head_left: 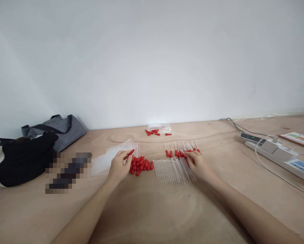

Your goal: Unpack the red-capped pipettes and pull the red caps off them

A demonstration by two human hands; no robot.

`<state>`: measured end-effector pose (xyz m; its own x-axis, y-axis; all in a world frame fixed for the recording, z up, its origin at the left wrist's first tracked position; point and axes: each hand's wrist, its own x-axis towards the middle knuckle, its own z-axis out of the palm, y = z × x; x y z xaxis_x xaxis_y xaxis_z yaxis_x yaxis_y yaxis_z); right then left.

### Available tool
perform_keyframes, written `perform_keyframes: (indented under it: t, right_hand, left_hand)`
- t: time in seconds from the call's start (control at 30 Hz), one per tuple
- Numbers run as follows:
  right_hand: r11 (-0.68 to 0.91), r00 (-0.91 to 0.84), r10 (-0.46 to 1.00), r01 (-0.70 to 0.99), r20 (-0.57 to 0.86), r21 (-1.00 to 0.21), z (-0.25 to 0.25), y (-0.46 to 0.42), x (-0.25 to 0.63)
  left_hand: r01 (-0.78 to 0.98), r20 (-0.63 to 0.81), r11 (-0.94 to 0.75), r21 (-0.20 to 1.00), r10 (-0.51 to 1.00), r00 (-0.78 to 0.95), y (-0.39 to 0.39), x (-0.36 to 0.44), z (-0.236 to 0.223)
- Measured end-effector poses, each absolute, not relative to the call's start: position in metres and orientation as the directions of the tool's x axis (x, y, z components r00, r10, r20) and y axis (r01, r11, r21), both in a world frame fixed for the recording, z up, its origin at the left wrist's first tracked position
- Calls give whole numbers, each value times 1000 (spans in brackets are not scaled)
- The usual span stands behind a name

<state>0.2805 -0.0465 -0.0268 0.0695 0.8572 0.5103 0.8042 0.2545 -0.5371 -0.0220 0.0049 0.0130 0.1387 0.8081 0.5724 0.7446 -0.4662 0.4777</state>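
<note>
My left hand pinches a red rubber bulb just above a pile of red bulbs on the wooden table. My right hand rests on a row of clear glass dropper tubes, fingers closed on a tube with a red bulb near several finished droppers. Clear plastic bags lie left of my left hand.
A striped bag and a black bag sit at the left. A blurred-out item lies beside them. More red bulbs and a small bag lie by the wall. A power strip with cables is at the right.
</note>
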Motion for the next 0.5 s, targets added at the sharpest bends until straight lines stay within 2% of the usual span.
perform_keyframes:
  t: [0.13,0.23,0.37,0.5]
  right_hand:
    - [225,58,846,863,530,-453,-31,-53,276]
    - [238,33,837,877,546,-417,-34,-57,273]
    - [252,-19,858,885,513,-390,-38,-60,269]
    - [268,-63,877,887,476,-376,-39,-61,266]
  left_hand:
    - [745,472,-371,555,878,86,7,-25,12]
    - [754,448,-343,560,891,73,4,-23,12]
    - [801,452,-374,468,880,146,-1,-17,11]
    - [837,459,-437,328,849,264,-4,-12,8]
